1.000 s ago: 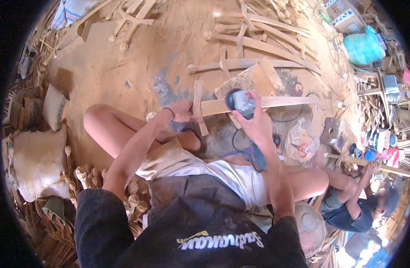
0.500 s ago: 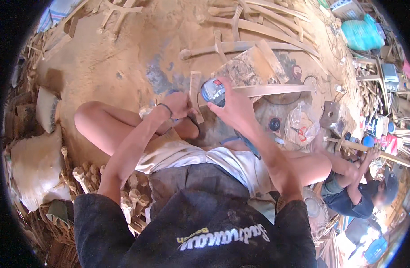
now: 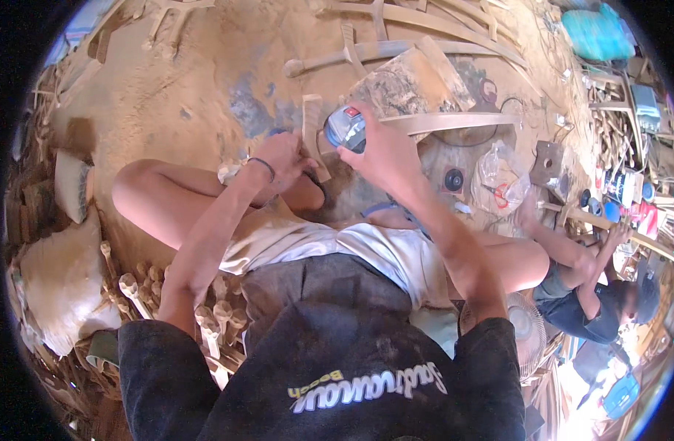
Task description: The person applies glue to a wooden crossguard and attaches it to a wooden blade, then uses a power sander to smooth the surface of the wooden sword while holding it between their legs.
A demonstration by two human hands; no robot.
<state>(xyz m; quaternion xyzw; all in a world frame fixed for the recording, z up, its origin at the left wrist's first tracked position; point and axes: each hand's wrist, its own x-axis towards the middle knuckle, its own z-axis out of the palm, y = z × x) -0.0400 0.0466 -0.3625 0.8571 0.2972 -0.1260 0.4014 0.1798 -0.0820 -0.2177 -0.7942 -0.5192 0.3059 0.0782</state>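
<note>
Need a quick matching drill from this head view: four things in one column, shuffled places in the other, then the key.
Things:
1. blue power tool
2. upright wooden piece
3. white sack
4. clear plastic bag

Places:
A. floor, far left of the person
B. in the right hand
C. floor, right of the work
D. by the left hand

Pairs: 1-B, 2-D, 3-A, 4-C

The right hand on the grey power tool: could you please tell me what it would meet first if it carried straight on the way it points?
Probably the upright wooden piece just left of the power tool that the right hand grips; depth is unclear.
</note>
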